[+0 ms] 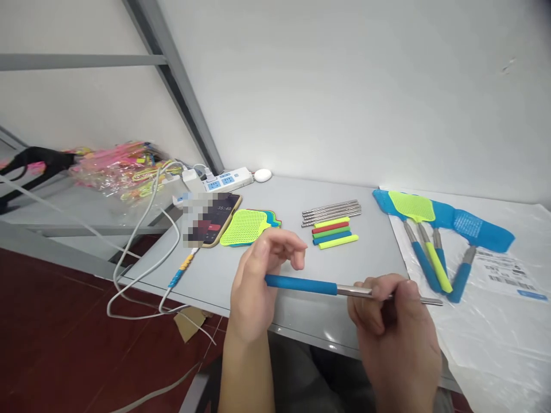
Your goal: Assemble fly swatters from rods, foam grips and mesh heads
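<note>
A metal rod (352, 291) with a blue sleeve (301, 284) on its left part lies level above the table's front edge. My right hand (394, 321) is closed round the bare metal, thumb and fingers pinching it near its right end. Against the palm of my left hand (256, 287) rests the sleeve's left end; the fingers are bent and apart, not wrapped round it. Behind are loose coloured sleeves (333, 232) and several bare metal rods (331, 212). Mesh fly swatter heads (244, 228), yellow-green on top, are stacked beyond my left hand.
At right, fly swatters with blue and yellow-green handles (435, 267) lie on a white plastic bag (495, 321). A phone (221, 221), power strip (228, 180), white oval object (262, 175) and cables (124, 255) are at left. Plastic-wrapped colourful items (124, 172) fill a shelf.
</note>
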Demonstrator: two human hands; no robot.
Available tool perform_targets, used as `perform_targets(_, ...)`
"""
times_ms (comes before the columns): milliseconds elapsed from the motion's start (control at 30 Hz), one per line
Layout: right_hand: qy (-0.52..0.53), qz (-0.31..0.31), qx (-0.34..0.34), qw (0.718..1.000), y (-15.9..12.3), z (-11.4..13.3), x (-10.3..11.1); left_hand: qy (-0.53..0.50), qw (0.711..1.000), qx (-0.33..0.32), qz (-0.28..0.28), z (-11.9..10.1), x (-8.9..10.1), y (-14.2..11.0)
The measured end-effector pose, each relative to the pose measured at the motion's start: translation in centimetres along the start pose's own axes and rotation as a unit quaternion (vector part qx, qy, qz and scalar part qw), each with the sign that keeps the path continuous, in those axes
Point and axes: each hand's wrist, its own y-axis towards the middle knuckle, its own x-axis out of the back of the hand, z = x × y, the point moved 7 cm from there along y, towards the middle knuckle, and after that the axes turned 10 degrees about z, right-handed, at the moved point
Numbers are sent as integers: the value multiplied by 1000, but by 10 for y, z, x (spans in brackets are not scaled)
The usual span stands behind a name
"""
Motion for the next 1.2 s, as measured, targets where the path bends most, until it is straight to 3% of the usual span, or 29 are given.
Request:
perform_targets(133, 6, 22, 18, 1000, -2, -1, -9, 5, 999, 16, 29, 1, -7, -3)
perform_targets(433, 9, 45, 24, 999, -2, 6, -19, -27, 1000, 0, 5, 4, -31, -2)
perform_targets(567, 10, 30, 18, 999, 2, 7, -10, -25, 1000, 10, 13, 10, -36, -3)
perform_targets(667, -11, 13, -11, 1000, 7, 5, 5, 53, 996, 49, 55, 11, -42, -2)
perform_targets(733, -28, -10, -26, 999, 10, 6, 18, 169, 975, 84, 114, 11, -49, -3)
perform_targets(800, -65, -28, -37, 997, 12, 6, 26, 288, 935, 107, 177, 11, -54, -7)
perform_targets(900, -179, -11, -74, 981, 14, 3, 20, 370, 892, 125, 229, 9, -54, -14)
perform_targets(1000, -298, 43, -81, 950, 15, 1, -8, 294, 921, 147, 209, 9, -41, -19)
perform_targets(1100, -338, 120, 7, 933, 19, 8, -52, 90, 975, 164, 120, 15, -16, -19)
perform_targets(1200, -424, 215, 54, 878, 24, 1, -90, -127, 983, 130, 28, 18, 13, -18)
